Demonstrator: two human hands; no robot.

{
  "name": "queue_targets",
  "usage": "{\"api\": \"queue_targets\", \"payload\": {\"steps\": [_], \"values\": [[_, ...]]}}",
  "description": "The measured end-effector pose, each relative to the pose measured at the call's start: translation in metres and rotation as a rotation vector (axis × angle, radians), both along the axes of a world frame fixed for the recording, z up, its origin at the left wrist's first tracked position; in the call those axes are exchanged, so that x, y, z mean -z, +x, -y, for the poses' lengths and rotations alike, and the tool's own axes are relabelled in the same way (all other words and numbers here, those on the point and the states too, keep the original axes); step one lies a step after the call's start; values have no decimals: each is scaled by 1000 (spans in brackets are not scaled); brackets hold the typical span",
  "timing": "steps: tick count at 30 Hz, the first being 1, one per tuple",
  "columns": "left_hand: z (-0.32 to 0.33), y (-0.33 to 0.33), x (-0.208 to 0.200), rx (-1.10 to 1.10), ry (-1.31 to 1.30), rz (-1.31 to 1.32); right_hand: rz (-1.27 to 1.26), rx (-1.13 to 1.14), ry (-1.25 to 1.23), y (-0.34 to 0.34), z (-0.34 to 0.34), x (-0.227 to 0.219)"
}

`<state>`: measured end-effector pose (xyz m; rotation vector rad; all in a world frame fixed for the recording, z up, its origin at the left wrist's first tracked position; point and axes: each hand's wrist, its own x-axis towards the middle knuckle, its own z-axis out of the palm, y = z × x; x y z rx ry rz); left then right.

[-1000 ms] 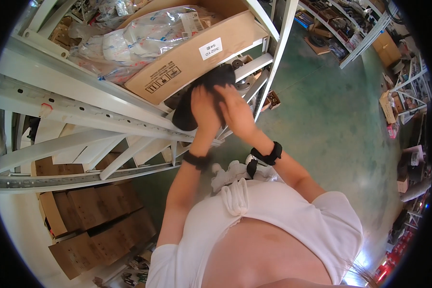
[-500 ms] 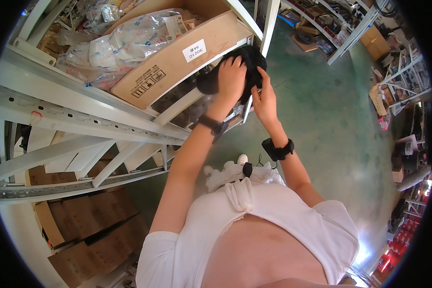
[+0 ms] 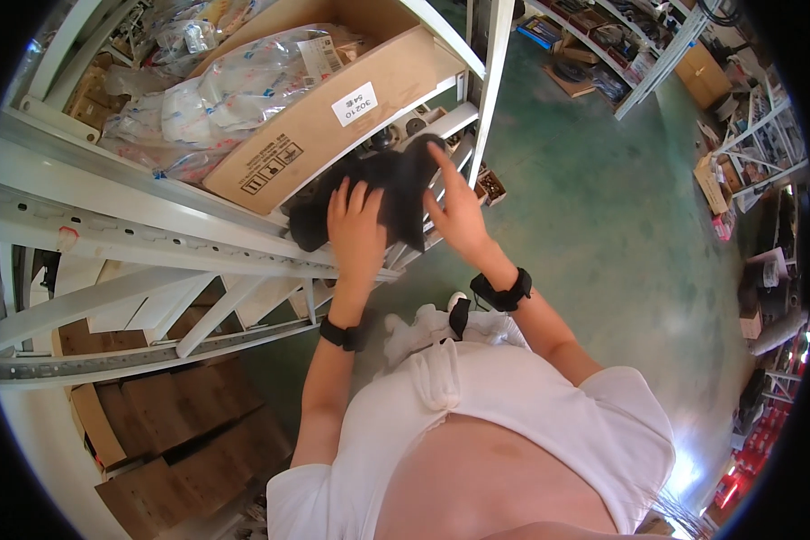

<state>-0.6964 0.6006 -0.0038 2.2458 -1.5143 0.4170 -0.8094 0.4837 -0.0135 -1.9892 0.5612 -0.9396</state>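
A dark black object (image 3: 382, 193) with a lobed outline is between my hands, beside the rack's edge and below the front of a cardboard box (image 3: 351, 76). It looks soft, but motion blur hides its exact kind. My left hand (image 3: 358, 220) lies over its near side, fingers bent onto it. At its right end my right hand (image 3: 459, 209) grips the edge, index finger stretched along the top and thumb lower down. Clear plastic bags (image 3: 234, 90) with white contents fill the box above. Black bands circle both wrists.
White metal rack beams (image 3: 153, 229) run along my left, with an upright post (image 3: 490, 99) ahead. Small parts boxes (image 3: 490, 184) sit on a lower shelf. Brown cartons (image 3: 189, 414) lie at the lower left. Green floor (image 3: 585, 207) stretches right toward loaded shelves (image 3: 747, 153).
Both hands have moved left and nearer to me, carrying the black object from beside the rack post to below the middle of the cardboard box.
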Motion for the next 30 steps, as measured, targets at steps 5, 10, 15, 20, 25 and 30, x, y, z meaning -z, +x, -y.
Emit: {"api": "queue_targets", "payload": {"steps": [5, 10, 15, 20, 25, 30], "values": [[52, -6, -2, 104, -69, 1, -50, 361, -261, 25, 49, 0], [88, -5, 3, 159, -144, -26, -355, 593, -640, 51, 79, 12], [78, 3, 4, 211, -147, -18, -465, 652, -614, 64, 79, 3], [65, 1, 7, 183, -133, -9, -404, 627, -558, 56, 79, 8], [32, -5, 7, 123, -85, -48, -333, 360, -501, 43, 39, 1], [-15, -23, 22, 8, -152, -172, -67, 34, -351, 45, 1, 1]]}}
